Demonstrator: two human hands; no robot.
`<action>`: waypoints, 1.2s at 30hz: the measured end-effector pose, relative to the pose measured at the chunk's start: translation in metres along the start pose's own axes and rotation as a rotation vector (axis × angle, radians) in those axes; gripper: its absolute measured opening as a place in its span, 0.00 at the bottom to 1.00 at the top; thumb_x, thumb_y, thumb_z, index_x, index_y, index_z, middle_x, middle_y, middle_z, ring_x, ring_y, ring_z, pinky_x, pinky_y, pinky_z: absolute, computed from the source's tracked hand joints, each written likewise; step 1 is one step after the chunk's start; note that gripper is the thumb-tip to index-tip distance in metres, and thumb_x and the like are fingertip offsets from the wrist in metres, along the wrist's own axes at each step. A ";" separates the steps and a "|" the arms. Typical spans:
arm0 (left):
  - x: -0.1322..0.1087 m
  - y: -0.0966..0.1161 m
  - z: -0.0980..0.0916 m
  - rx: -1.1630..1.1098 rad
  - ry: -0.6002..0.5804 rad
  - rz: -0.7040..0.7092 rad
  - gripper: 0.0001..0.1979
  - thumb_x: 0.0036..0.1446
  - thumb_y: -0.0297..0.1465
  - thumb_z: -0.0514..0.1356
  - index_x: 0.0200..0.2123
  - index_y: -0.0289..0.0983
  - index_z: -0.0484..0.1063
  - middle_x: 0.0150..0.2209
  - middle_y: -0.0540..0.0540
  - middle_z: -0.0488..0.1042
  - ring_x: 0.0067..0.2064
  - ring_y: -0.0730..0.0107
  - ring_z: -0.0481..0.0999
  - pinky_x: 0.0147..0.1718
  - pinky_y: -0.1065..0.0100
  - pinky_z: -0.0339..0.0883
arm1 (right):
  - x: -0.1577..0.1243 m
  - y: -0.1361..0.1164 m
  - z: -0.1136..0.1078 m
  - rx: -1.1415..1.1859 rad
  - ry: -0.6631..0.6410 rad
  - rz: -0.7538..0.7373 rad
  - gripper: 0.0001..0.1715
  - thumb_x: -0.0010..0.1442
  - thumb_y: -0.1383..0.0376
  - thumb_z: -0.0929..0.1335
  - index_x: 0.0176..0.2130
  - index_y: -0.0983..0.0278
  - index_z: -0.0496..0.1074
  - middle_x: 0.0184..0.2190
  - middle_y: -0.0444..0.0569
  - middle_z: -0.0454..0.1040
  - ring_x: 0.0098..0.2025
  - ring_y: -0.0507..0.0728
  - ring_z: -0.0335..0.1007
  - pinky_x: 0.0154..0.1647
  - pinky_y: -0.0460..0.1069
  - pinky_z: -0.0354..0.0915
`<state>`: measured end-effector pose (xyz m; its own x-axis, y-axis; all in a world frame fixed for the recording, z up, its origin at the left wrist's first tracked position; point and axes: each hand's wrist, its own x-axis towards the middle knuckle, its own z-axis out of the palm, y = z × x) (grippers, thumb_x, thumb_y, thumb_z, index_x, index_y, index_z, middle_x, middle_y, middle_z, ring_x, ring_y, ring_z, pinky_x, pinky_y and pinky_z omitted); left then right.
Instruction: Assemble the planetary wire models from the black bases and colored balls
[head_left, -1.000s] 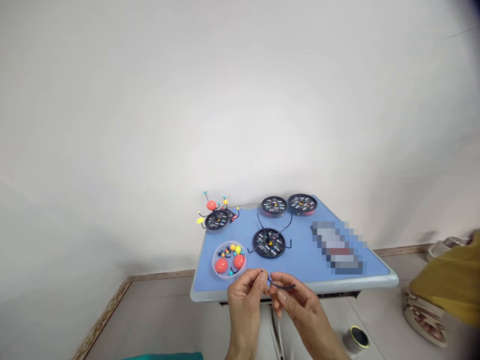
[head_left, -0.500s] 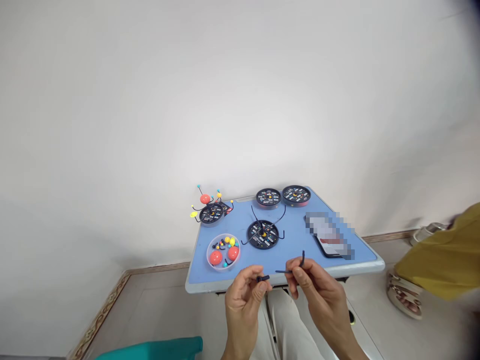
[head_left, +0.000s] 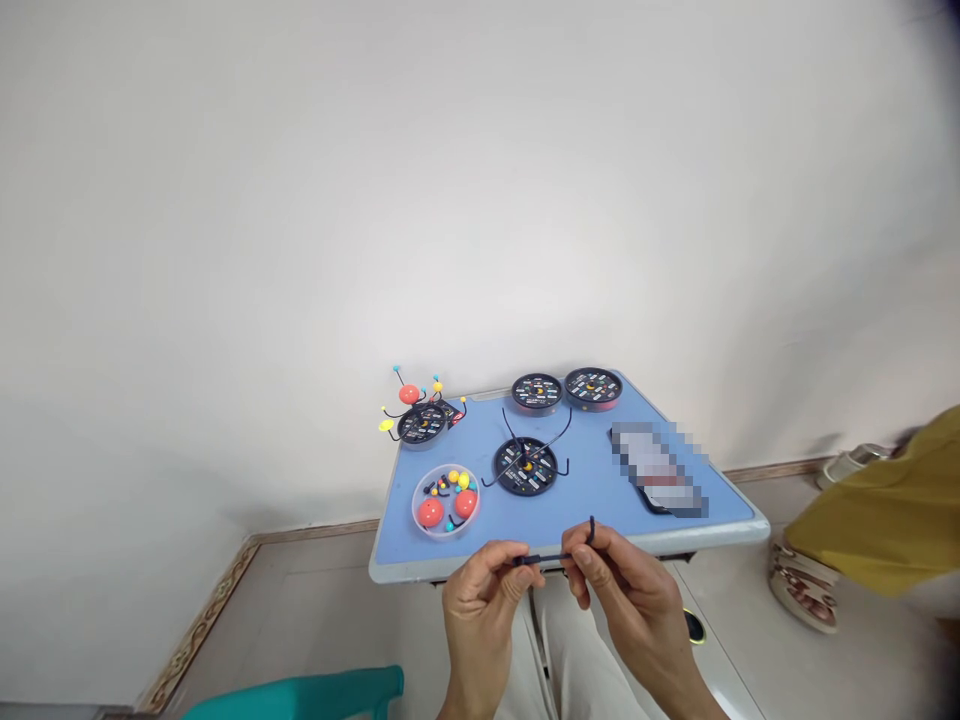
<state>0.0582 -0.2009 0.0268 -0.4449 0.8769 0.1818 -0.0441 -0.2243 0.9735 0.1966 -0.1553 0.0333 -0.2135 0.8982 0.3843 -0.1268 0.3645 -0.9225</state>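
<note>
Dark wire (head_left: 551, 557), pinched by left hand (head_left: 480, 615), right hand (head_left: 626, 600) too (left end unclear)

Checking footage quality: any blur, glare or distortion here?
In the head view, light is soft and even without glare; the wide lens skews the blue table; a pixelated patch hides an object on it; a dark smudge shades the top right corner.

Left hand (head_left: 480, 600) and right hand (head_left: 626, 600) held up just below the front edge of the blue table (head_left: 405, 572), nearly touching; both pinch, thumbs on fingertips, wrists angled inward.
</note>
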 end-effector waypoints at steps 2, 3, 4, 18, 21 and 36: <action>0.000 -0.001 0.000 0.006 -0.005 0.005 0.11 0.50 0.38 0.67 0.33 0.36 0.79 0.24 0.46 0.79 0.28 0.66 0.79 0.31 0.68 0.74 | 0.000 0.001 -0.001 -0.015 -0.013 -0.019 0.14 0.65 0.60 0.63 0.29 0.61 0.70 0.21 0.44 0.67 0.20 0.51 0.62 0.23 0.47 0.59; -0.001 -0.002 0.000 0.012 -0.007 0.008 0.11 0.50 0.38 0.67 0.33 0.36 0.79 0.24 0.46 0.79 0.27 0.66 0.79 0.31 0.68 0.74 | 0.001 0.001 -0.001 -0.031 -0.017 -0.035 0.14 0.65 0.61 0.63 0.29 0.61 0.70 0.21 0.44 0.67 0.20 0.51 0.61 0.23 0.46 0.59; -0.001 -0.002 0.000 0.021 -0.007 0.013 0.11 0.50 0.38 0.67 0.33 0.36 0.79 0.24 0.46 0.79 0.27 0.66 0.79 0.31 0.68 0.74 | 0.001 0.001 -0.001 -0.054 -0.018 -0.056 0.13 0.65 0.62 0.63 0.29 0.61 0.70 0.20 0.43 0.66 0.20 0.51 0.61 0.23 0.46 0.58; -0.007 -0.030 0.006 0.125 0.071 0.210 0.07 0.52 0.35 0.66 0.34 0.40 0.81 0.23 0.48 0.78 0.25 0.68 0.77 0.28 0.70 0.73 | -0.009 0.031 0.011 0.016 0.064 0.084 0.13 0.62 0.57 0.66 0.30 0.61 0.71 0.17 0.43 0.69 0.20 0.53 0.66 0.28 0.48 0.64; -0.005 -0.031 0.006 0.139 0.029 0.121 0.12 0.51 0.39 0.66 0.36 0.38 0.81 0.23 0.47 0.77 0.25 0.68 0.76 0.28 0.69 0.74 | 0.007 0.032 0.007 0.077 -0.025 0.192 0.19 0.61 0.51 0.66 0.29 0.62 0.69 0.17 0.43 0.67 0.19 0.52 0.63 0.23 0.47 0.62; 0.144 0.023 0.006 0.085 -0.257 -0.174 0.18 0.39 0.38 0.72 0.28 0.33 0.71 0.18 0.54 0.68 0.16 0.80 0.64 0.15 0.75 0.61 | 0.174 0.015 0.030 -0.220 -0.566 0.044 0.19 0.53 0.56 0.66 0.19 0.64 0.63 0.14 0.38 0.59 0.18 0.47 0.50 0.19 0.44 0.47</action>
<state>-0.0017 -0.0772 0.0759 -0.1959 0.9802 0.0300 -0.0200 -0.0346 0.9992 0.1286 -0.0008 0.0878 -0.7038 0.6652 0.2493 0.0841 0.4264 -0.9006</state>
